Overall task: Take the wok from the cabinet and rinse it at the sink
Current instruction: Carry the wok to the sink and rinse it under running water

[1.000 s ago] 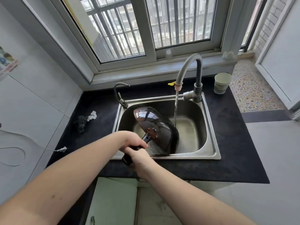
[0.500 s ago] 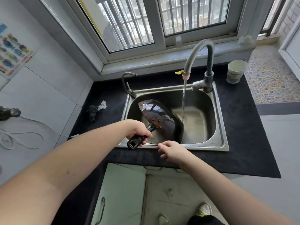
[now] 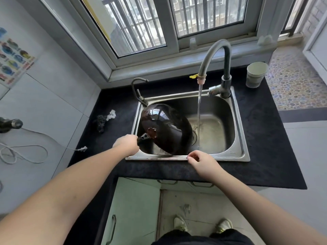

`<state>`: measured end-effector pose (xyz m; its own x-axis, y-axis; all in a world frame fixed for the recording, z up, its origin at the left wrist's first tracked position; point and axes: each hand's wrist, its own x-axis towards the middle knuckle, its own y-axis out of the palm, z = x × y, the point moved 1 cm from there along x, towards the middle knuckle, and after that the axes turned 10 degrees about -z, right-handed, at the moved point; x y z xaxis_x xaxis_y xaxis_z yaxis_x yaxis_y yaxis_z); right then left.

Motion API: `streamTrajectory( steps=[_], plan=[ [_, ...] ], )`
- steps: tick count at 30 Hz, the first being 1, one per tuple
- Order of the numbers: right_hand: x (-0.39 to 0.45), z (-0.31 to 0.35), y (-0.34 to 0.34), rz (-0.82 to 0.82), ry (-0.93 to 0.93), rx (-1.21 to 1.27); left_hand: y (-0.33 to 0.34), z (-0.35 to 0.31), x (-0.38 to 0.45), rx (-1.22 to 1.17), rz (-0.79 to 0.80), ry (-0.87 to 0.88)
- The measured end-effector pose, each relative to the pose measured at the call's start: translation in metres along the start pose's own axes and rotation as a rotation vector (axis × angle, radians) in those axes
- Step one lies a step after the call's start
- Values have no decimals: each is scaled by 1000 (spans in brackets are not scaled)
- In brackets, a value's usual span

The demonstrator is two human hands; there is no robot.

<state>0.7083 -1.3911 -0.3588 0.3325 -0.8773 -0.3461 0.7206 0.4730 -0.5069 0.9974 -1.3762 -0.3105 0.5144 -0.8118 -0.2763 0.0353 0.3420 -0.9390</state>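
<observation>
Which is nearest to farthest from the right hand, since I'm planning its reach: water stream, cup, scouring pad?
1. Water stream, just beyond the right hand, falling into the sink.
2. Scouring pad, on the counter's left side.
3. Cup, back right corner.

Single head-worn wide-angle view, looking forward and steeply down. Close over the sink point(image 3: 237, 121) and dark desk point(image 3: 265, 138); window point(image 3: 159, 23) above, feet at bottom edge.
</observation>
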Motion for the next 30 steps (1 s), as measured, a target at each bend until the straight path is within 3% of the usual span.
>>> streamTrajectory(
  steps=[8, 19, 30],
  plan=[
    [10, -22, -7, -134, 124, 89, -10, 50, 42, -112, -17, 212],
    [22, -16, -34, -412, 193, 36, -5, 68, 85, -179, 45, 388],
    [17, -4, -36, -549, 226, 112, 4, 70, 84, -305, 121, 388]
  ],
)
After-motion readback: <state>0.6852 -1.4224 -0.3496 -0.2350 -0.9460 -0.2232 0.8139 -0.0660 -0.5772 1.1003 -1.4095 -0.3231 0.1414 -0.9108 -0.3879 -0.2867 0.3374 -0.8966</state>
